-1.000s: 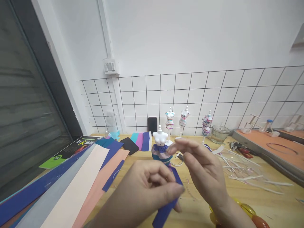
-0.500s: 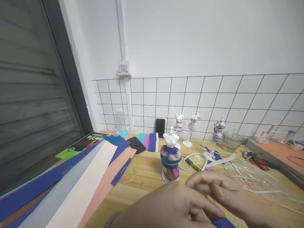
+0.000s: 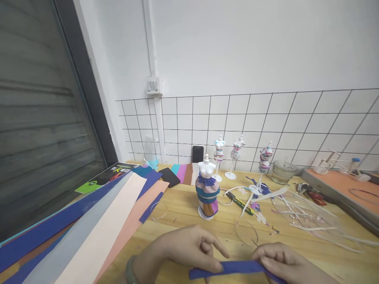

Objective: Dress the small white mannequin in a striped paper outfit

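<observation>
A narrow dark-blue strip (image 3: 237, 267), either paper or cloth, stretches between my hands at the bottom of the view. My left hand (image 3: 192, 250) grips it near its left end, thumb on top and a fingertip showing below, index finger pointing out. My right hand (image 3: 280, 258) pinches it further right, where the strip bends down. A thin dark sliver (image 3: 254, 242) lies just beyond the right fingertips; I cannot make out what it is. Behind the hands stands a small white dress form (image 3: 207, 185) wearing a layered blue, pink and teal skirt.
Long coloured strips (image 3: 100, 221) fan across the left side. Three small dress forms (image 3: 237, 152) stand near the wall, beside a glass bowl (image 3: 282, 172). A green-and-black cutter (image 3: 241, 203) and a thread loop (image 3: 245, 232) lie mid-table, with white scraps (image 3: 314, 217) to the right.
My hands have moved apart and lower, bringing the blue strip into fuller view between them. The brown strip at the back now shows where a blue one was. The view has shifted slightly.
</observation>
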### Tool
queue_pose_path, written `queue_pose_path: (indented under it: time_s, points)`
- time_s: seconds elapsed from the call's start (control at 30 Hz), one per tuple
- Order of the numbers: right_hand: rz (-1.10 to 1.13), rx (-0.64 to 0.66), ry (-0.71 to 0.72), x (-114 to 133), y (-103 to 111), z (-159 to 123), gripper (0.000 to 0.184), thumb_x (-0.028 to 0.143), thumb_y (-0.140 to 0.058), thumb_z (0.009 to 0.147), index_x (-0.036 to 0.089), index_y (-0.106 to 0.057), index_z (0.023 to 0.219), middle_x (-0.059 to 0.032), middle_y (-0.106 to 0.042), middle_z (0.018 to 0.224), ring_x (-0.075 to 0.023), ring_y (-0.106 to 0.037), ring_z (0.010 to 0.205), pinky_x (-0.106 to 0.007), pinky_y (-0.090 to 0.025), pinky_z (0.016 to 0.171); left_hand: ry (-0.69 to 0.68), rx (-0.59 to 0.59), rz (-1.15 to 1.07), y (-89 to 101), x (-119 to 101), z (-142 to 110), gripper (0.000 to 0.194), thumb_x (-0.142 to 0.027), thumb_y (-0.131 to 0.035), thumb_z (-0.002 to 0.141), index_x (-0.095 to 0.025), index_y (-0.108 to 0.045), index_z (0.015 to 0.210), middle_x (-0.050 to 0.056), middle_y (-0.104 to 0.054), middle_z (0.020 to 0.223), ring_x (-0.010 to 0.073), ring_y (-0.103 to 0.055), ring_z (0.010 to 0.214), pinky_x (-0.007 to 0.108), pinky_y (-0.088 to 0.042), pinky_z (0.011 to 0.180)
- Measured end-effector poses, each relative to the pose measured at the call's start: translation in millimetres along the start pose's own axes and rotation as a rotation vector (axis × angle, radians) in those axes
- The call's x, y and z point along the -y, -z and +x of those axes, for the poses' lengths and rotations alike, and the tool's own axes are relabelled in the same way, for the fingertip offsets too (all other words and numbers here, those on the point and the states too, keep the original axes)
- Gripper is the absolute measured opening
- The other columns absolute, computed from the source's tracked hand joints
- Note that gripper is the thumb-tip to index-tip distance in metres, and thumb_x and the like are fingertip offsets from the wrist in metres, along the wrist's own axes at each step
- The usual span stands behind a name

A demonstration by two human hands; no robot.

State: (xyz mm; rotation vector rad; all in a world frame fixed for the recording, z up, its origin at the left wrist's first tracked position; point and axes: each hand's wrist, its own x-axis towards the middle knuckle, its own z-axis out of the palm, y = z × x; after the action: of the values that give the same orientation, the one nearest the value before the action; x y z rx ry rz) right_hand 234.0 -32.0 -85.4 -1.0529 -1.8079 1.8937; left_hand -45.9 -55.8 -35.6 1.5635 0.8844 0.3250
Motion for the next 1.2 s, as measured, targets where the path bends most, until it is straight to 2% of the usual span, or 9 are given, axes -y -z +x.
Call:
queue_pose_path:
  time_s: [0.07,0.13,0.3,0.47,0.6,0.8,0.97,1.1,1.2]
  points:
    - [0.004,-0.013,-0.014,-9,2,7,0.048,0.061,-0.061,0.077,0.014,-0.064,0.087,0.0049,-0.052,0.046,-0.0020,-0.038,0.032,-0.012,-0.027,0.034,0.078,0.004,-0.022,5.8,17,-4,0.042,-0.035,-0.072,0.069,-0.019,-0.069,0.108,-0.003,-0.060,0.061,0.0053,-0.050,0.045,0.017,-0.040,0.047]
    - [0.005,-0.029,-0.001,-19,6,14,0.049,0.059,-0.066,0.072,0.014,-0.063,0.090,0.0052,-0.053,0.048,-0.0019,-0.039,0.032,-0.012,-0.027,0.034,0.159,-0.066,-0.062,10.3,30,-5,0.046,-0.039,-0.078,0.061,-0.017,-0.071,0.101,-0.004,-0.060,0.057,0.0061,-0.050,0.044,0.018,-0.038,0.045]
    - [0.020,-0.176,-0.001,-41,16,21,0.049,0.056,-0.070,0.068,0.013,-0.063,0.092,0.0053,-0.054,0.052,-0.0021,-0.041,0.032,-0.014,-0.027,0.034,0.194,-0.240,-0.072,11.4,50,0,0.043,-0.036,-0.073,0.063,-0.012,-0.066,0.097,-0.004,-0.058,0.057,0.0070,-0.049,0.046,0.020,-0.038,0.048]
    - [-0.064,-0.313,-0.079,-38,12,20,0.048,0.052,-0.064,0.073,0.014,-0.060,0.101,0.0079,-0.048,0.043,-0.0059,-0.041,0.033,-0.016,-0.032,0.035,0.200,-0.395,-0.039,11.1,55,0,0.038,-0.033,-0.064,0.071,-0.010,-0.060,0.101,-0.006,-0.054,0.057,0.0063,-0.042,0.046,0.019,-0.032,0.046]
    - [-0.087,-0.401,-0.046,-32,7,20,0.045,0.050,-0.061,0.074,0.013,-0.060,0.100,0.0088,-0.046,0.044,-0.0070,-0.041,0.036,-0.017,-0.033,0.036,0.230,-0.478,0.013,13.6,61,2,0.037,-0.037,-0.059,0.075,-0.011,-0.058,0.102,-0.005,-0.052,0.059,0.0071,-0.038,0.046,0.020,-0.027,0.044]
    - [-0.133,-0.441,-0.025,-38,9,19,0.047,0.051,-0.055,0.079,0.011,-0.059,0.102,0.0083,-0.046,0.043,-0.0071,-0.039,0.035,-0.019,-0.032,0.038,0.216,-0.521,0.109,12.8,67,3,0.033,-0.038,-0.059,0.075,-0.014,-0.063,0.097,-0.005,-0.050,0.061,0.0122,-0.046,0.058,0.023,-0.031,0.053]
    - [-0.161,-0.446,-0.030,-36,8,17,0.044,0.048,-0.053,0.083,0.011,-0.063,0.104,0.0046,-0.052,0.049,-0.0087,-0.044,0.039,-0.020,-0.035,0.041,0.224,-0.484,0.198,13.3,64,4,0.034,-0.039,-0.053,0.078,-0.012,-0.064,0.097,-0.003,-0.051,0.063,0.0142,-0.047,0.061,0.025,-0.034,0.059]
    - [-0.215,-0.459,0.025,-31,6,13,0.034,0.039,-0.065,0.076,0.017,-0.068,0.102,-0.0055,-0.068,0.086,-0.0157,-0.062,0.067,-0.024,-0.049,0.059,0.234,-0.458,0.194,14.3,63,5,0.037,-0.043,-0.051,0.079,-0.013,-0.064,0.096,-0.004,-0.048,0.062,0.0141,-0.046,0.060,0.025,-0.034,0.059]
    - [-0.282,-0.446,0.066,-30,6,11,0.027,0.031,-0.066,0.076,0.020,-0.070,0.100,-0.0068,-0.068,0.100,-0.0214,-0.062,0.090,-0.029,-0.048,0.079,0.248,-0.465,0.194,14.3,61,5,0.037,-0.044,-0.051,0.079,-0.014,-0.064,0.096,-0.004,-0.047,0.063,0.0145,-0.046,0.060,0.025,-0.034,0.058]
